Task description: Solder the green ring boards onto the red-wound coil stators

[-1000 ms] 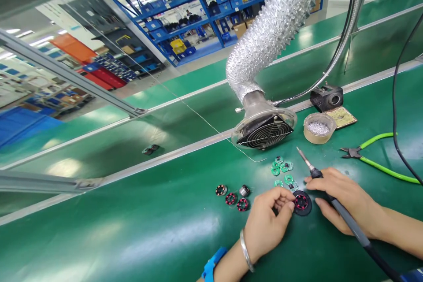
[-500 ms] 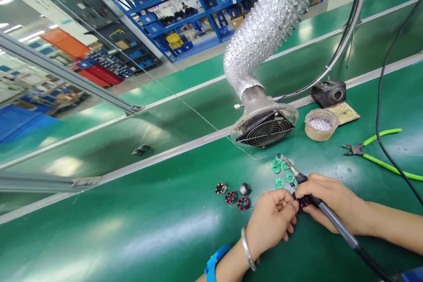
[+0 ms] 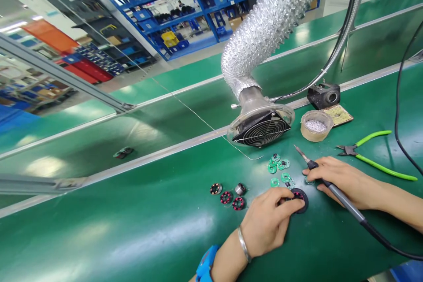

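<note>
My left hand [image 3: 269, 216], with a silver bangle and a blue band at the wrist, is closed with thumb and fingers on a small wound motor stator with red-pink parts. The stator sits in a round black holder [image 3: 304, 205] on the green bench; the fingers partly cover it. My right hand [image 3: 346, 180] is closed around a soldering iron [image 3: 342, 198], whose tip points up and left, off the bench. Beneath its fingertips is a small green circuit board [image 3: 309, 181]; whether they pinch it I cannot tell. More green circuit boards [image 3: 283, 165] lie just beyond both hands.
Several loose stators [image 3: 226, 197] lie left of my left hand. A fume extractor [image 3: 264, 132] hangs beyond the boards on a foil duct [image 3: 257, 39]. Behind my right hand are a tub of metal shavings [image 3: 316, 127], a black iron stand [image 3: 324, 96] and green-handled cutters [image 3: 380, 165].
My right hand has moved up and right with the soldering iron, away from my left hand. The black holder now shows more fully, with the left fingers on the stator in it.
</note>
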